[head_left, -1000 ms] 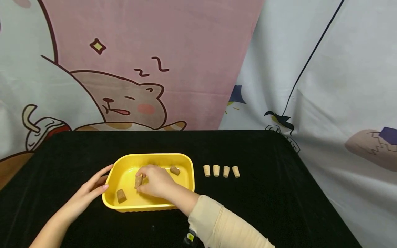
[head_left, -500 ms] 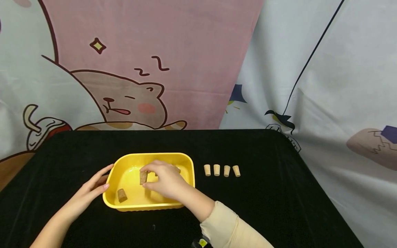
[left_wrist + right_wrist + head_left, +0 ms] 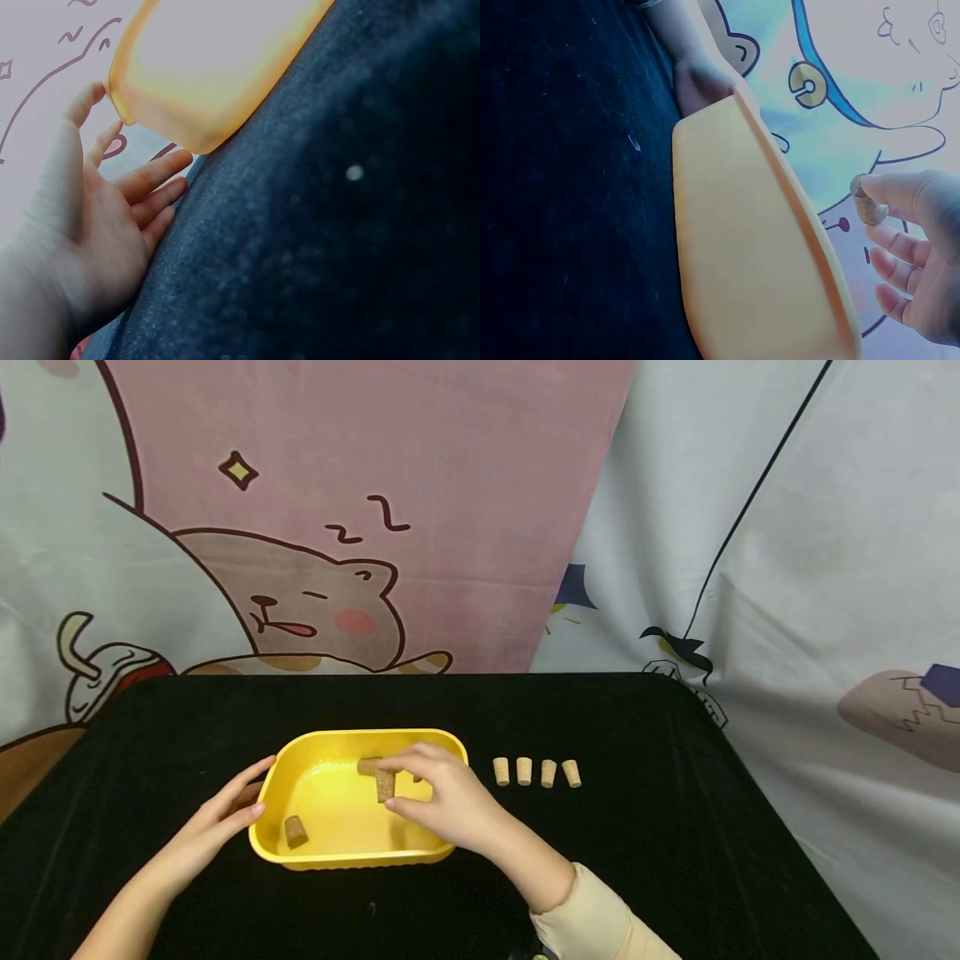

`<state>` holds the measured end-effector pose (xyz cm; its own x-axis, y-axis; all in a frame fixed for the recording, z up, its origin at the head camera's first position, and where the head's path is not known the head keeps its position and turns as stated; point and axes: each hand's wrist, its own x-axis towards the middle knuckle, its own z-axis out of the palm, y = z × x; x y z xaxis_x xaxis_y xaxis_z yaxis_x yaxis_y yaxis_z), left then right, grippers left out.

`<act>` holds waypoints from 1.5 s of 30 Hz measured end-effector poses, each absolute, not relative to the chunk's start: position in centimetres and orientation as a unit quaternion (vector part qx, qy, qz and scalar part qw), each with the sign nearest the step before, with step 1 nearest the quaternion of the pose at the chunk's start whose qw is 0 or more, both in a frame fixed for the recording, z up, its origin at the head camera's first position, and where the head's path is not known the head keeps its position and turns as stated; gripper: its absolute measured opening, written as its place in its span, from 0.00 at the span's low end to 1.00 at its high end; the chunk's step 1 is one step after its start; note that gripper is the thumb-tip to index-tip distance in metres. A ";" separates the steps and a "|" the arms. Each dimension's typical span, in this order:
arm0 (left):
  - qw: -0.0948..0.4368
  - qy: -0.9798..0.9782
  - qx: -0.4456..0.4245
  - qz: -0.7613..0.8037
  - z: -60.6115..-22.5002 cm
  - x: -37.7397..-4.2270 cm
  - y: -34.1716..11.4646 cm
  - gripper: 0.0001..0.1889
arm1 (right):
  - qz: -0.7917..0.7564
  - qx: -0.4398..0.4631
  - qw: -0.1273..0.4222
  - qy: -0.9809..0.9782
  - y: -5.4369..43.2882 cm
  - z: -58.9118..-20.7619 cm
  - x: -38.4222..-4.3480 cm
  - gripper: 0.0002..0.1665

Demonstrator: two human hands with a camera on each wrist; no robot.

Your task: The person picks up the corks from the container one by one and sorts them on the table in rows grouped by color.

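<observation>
Cork (image 3: 386,787) pinched over yellow tray (image 3: 352,861)

Cork is gripped narrowly by right hand (image 3: 453,797), thumb to fingertips. Tray's left rim is touched by left hand (image 3: 213,822), fingers extended. Loose cork (image 3: 296,832) lies front left; rear cork (image 3: 367,767) is seen just behind the gripped one. Tray's right end is partly blocked by right hand. Four pale corks (image 3: 524,772) are lined up rightward on black cloth (image 3: 675,843). Since earlier: gripped cork moved right, rear cork uncovered.
</observation>
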<state>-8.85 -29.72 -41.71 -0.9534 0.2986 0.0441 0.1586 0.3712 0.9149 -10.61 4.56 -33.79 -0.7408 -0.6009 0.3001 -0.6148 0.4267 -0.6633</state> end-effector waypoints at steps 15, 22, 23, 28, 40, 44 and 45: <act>0.065 0.829 0.135 0.539 -41.6 -8.8 -29.5 0.29 | 0.417 0.330 0.005 -0.847 10.4 -34.2 -9.5 0.26; 0.071 0.830 0.126 0.538 -41.6 -8.8 -29.4 0.29 | 0.424 0.308 -0.005 -0.852 13.2 -35.0 -9.4 0.26; 0.072 0.829 0.126 0.540 -41.6 -8.8 -29.4 0.29 | 0.424 0.308 -0.003 -0.852 13.6 -35.1 -9.4 0.26; 0.072 0.827 0.128 0.542 -41.7 -8.8 -29.6 0.29 | 0.413 0.302 -0.001 -0.859 15.1 -35.9 -9.6 0.27; 0.069 0.827 0.132 0.543 -41.7 -8.8 -29.6 0.29 | 0.389 0.287 -0.039 -0.874 17.6 -37.5 -10.5 0.27; 0.070 0.825 0.135 0.544 -41.7 -8.9 -29.6 0.29 | 0.380 0.287 -0.056 -0.878 18.0 -38.2 -10.8 0.27; 0.071 0.825 0.136 0.545 -41.7 -8.9 -29.6 0.29 | 0.376 0.285 -0.060 -0.880 18.1 -38.3 -10.9 0.27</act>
<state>-8.89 -29.63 -41.70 -0.9531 0.3010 0.0304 0.1462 0.3702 0.9174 -10.86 18.13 -38.35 -0.8306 -0.5463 0.1083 -0.4561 0.5557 -0.6951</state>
